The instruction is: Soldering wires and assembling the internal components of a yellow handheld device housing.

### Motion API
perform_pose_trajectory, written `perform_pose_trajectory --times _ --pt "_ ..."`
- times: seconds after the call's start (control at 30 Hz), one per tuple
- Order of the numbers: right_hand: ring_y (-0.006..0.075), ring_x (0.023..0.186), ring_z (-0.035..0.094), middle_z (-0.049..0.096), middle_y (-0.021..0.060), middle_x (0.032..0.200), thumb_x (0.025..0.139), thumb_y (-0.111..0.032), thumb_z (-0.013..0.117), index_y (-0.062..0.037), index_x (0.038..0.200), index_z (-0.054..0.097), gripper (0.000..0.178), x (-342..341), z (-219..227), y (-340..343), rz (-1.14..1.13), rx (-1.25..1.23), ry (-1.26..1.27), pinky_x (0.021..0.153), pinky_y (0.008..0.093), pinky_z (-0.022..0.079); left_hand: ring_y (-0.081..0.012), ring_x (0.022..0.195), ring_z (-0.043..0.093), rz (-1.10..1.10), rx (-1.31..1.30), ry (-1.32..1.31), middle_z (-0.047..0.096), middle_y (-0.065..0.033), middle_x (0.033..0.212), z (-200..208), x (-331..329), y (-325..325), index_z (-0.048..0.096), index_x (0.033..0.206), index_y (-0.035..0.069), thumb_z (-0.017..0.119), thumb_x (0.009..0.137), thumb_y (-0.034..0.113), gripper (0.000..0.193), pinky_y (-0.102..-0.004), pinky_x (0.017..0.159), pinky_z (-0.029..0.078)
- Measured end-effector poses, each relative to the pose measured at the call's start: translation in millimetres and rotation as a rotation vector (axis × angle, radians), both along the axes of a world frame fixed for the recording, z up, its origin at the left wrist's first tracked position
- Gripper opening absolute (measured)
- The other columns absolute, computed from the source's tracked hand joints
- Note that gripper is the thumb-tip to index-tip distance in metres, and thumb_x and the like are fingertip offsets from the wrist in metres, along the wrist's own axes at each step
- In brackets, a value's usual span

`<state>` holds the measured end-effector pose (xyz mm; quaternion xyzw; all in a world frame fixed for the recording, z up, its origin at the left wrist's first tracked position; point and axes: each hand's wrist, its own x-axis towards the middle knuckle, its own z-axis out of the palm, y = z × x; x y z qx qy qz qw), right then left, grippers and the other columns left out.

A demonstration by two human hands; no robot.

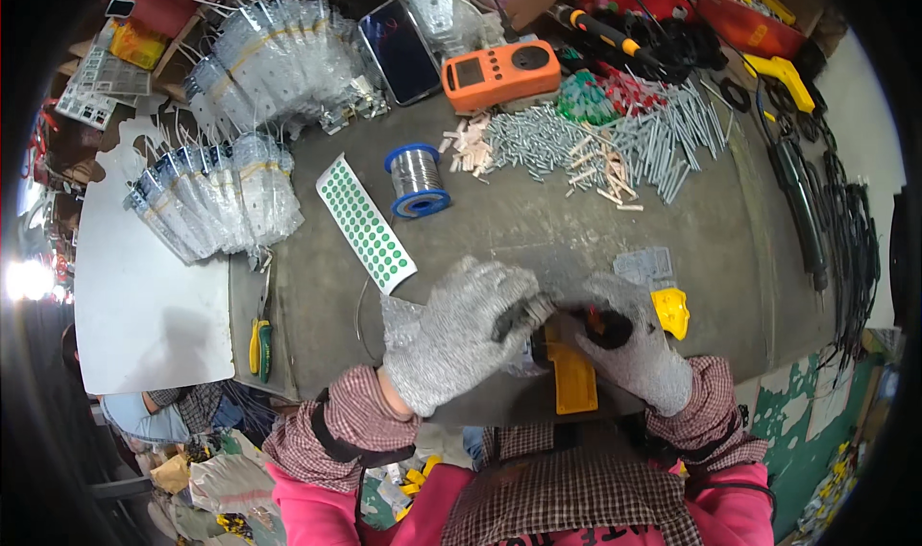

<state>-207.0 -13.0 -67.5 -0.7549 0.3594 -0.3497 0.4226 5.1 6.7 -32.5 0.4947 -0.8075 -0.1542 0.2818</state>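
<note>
Both my hands wear grey knit gloves and meet at the near edge of the workbench. My left hand [461, 330] is closed around a small dark part whose shape I cannot make out. My right hand [629, 339] pinches a small black and red piece against it. Under the hands lies a yellow flat holder [573, 381], and a yellow plastic piece [671, 312] sits just right of my right hand. A small grey circuit board [645, 266] lies just beyond my right hand.
A spool of solder wire [417, 179], a strip of green dot stickers [366, 222], an orange multimeter [499, 72], a phone [400, 50], heaps of grey and pale small parts [586, 143], bagged bundles [216, 200], yellow-handled pliers [260, 339], black cables [850, 248] at right.
</note>
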Motion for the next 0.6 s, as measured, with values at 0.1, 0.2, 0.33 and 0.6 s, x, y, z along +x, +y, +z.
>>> perform_pose_trajectory --times 0.1,0.2,0.33,0.6 --pt "0.0349 0.081 0.065 0.068 0.0138 0.089 0.083 -0.014 0.074 -0.0069 0.096 0.071 0.015 3.1 1.1 -3.0 0.006 -0.066 0.047 0.071 0.0425 0.052 -0.0294 0.104 0.058 0.173 -0.133 -0.248 0.062 -0.0118 0.101 -1.5 31.7 -41.6 0.065 0.094 0.008 0.073 0.086 0.024 0.020 -0.0416 0.093 0.045" --pt "0.0348 0.080 0.065 0.069 0.0132 0.091 0.085 -0.017 0.071 -0.0068 0.099 0.071 0.017 4.7 16.3 -2.3 0.064 -0.018 0.195 0.071 0.0422 0.051 -0.0301 0.127 0.046 0.260 -0.209 -0.385 0.057 -0.0096 0.126 -25.6 83.0 -79.1 0.064 0.110 0.011 0.070 0.088 0.031 0.030 -0.0457 0.108 0.037" --pt "0.0337 0.079 0.064 0.067 0.0133 0.084 0.086 -0.018 0.068 -0.0076 0.104 0.071 0.021 5.9 5.7 -4.5 0.057 -0.129 0.235 0.071 0.0436 0.050 -0.0313 0.133 0.044 0.169 -0.126 -0.720 0.058 -0.0074 0.129 -10.9 126.2 -113.5 0.064 0.119 0.014 0.064 0.092 0.025 0.029 -0.0484 0.111 0.034" --pt "0.0331 0.080 0.063 0.066 0.0131 0.085 0.085 -0.016 0.068 -0.0075 0.103 0.070 0.020 10.5 7.6 -5.4 0.087 -0.124 0.239 0.072 0.0435 0.050 -0.0357 0.104 0.062 0.385 0.116 -0.493 0.065 -0.0168 0.107 -26.5 81.9 -161.5 0.064 0.111 0.004 0.066 0.086 0.017 0.028 -0.0458 0.093 0.050"
